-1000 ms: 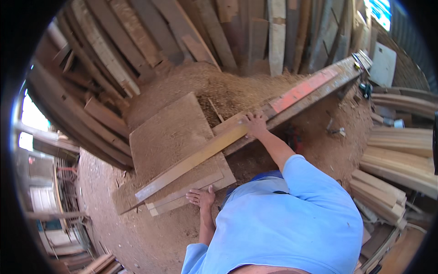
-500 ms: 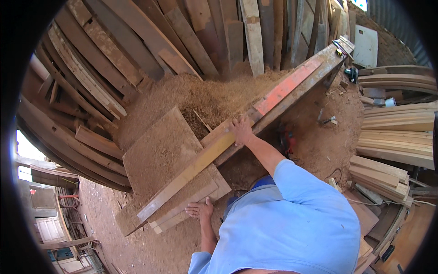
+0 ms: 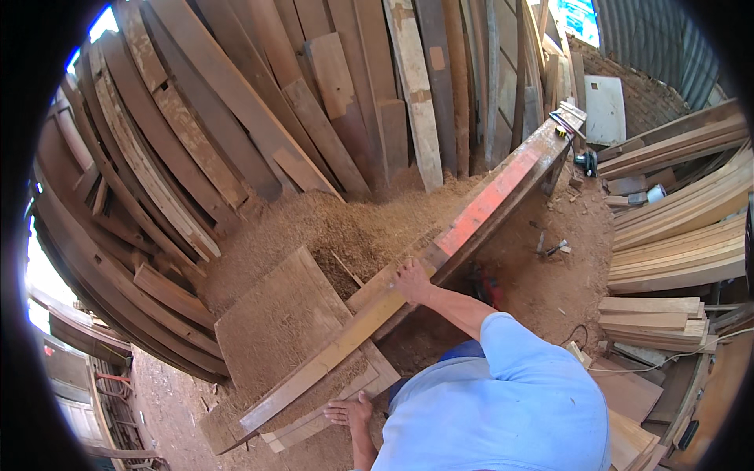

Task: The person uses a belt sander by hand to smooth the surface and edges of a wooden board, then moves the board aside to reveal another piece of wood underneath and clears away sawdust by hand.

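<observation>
A long, narrow wooden board (image 3: pixel 330 353) with a yellowish stretch runs diagonally over a sawdust-covered wooden surface. My right hand (image 3: pixel 414 281) lies across the upper part of this board, fingers apart and bent over it. Beyond that hand the same line continues as a long beam with a red painted face (image 3: pixel 488 202). Lower down, my left hand (image 3: pixel 351 410) rests with fingers spread beside a pale flat wooden strip (image 3: pixel 306 426). A broad wooden panel (image 3: pixel 271 314) dusted with shavings lies beyond the board. The undersides of both hands are hidden.
A heap of sawdust (image 3: pixel 338 228) lies behind the panel, with many tall planks (image 3: pixel 236 102) leaning beyond it. Stacked timber (image 3: pixel 683 263) fills the right side. A cable (image 3: pixel 667 367) crosses near the lower right, and tools (image 3: pixel 552 247) lie on the dirt floor.
The view has tilted upward, so the scene sits lower in the picture. Both hands stay in about the same places on the wood.
</observation>
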`<state>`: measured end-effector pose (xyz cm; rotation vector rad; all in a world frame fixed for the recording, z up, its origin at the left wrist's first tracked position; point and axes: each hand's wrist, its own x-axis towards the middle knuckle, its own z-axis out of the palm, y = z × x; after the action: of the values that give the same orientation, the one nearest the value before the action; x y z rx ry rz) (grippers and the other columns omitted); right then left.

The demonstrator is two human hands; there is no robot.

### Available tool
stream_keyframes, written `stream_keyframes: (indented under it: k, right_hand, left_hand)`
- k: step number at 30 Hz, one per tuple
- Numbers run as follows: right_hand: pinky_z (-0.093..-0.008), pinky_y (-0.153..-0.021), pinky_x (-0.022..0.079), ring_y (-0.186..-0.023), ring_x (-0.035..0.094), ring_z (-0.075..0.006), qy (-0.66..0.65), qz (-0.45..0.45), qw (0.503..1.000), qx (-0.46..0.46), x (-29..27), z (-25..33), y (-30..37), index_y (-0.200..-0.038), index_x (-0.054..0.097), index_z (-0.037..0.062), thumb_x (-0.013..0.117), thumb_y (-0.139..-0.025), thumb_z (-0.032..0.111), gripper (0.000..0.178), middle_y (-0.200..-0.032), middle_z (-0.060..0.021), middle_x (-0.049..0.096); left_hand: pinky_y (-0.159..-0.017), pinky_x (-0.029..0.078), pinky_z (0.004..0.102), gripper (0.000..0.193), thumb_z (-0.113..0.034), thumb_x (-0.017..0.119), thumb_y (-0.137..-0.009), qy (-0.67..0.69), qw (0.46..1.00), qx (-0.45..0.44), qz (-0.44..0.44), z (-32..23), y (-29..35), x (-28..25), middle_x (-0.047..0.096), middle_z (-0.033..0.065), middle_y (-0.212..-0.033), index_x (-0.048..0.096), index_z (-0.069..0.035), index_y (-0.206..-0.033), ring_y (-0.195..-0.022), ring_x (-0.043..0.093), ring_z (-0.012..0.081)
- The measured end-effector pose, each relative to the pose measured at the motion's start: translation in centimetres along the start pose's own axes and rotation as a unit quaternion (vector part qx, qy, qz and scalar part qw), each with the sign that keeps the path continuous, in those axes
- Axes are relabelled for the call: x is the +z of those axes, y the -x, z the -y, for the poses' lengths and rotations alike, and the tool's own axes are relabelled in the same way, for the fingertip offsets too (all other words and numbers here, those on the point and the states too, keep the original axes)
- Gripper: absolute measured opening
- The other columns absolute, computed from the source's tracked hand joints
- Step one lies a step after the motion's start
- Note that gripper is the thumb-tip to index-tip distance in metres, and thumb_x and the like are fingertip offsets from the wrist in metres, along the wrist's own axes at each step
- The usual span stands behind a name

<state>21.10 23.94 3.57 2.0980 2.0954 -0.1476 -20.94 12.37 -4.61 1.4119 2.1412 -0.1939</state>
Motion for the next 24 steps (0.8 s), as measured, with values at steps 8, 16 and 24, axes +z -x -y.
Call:
stream_keyframes:
  k: [8,16,24]
  right_hand:
    - [-0.0516,-0.112,0.039,-0.130,0.052,-0.0425,-0.082,-0.065,0.994,0.008,4.1,1.4,-2.3,-0.139,0.054,0.0072,0.076,-0.077,0.021,0.067,-0.140,-0.0255,0.053]
    - [-0.0510,-0.101,0.045,-0.120,0.057,-0.0396,-0.283,-0.049,0.958,0.017,2.8,9.6,10.2,-0.131,0.055,0.0008,0.072,-0.087,0.027,0.054,-0.128,-0.0254,0.059]
    - [-0.0440,-0.086,0.053,-0.096,0.069,-0.0348,-0.429,0.286,0.853,-0.077,11.0,13.6,10.5,-0.103,0.067,-0.0088,0.060,-0.095,0.049,0.058,-0.102,-0.0261,0.072]
  left_hand:
    - [-0.120,-0.006,0.0652,0.131,-0.078,0.048,-0.087,-0.013,1.000,-0.004,-0.004,-0.9,1.6,-0.6,-0.019,0.0441,-0.157,-0.016,0.017,-0.151,-0.148,-0.020,0.0578]
    - [-0.123,0.006,0.0610,0.097,-0.054,0.060,-0.091,-0.021,0.969,0.144,-0.197,-1.6,3.3,-2.8,0.017,0.0364,-0.162,0.027,0.011,-0.155,-0.153,0.009,0.0513]
    - [-0.125,0.005,0.0573,0.087,-0.057,0.039,-0.100,0.003,0.983,-0.043,-0.179,9.8,-4.6,-10.0,0.018,0.0250,-0.168,0.022,0.005,-0.159,-0.156,0.005,0.0442]
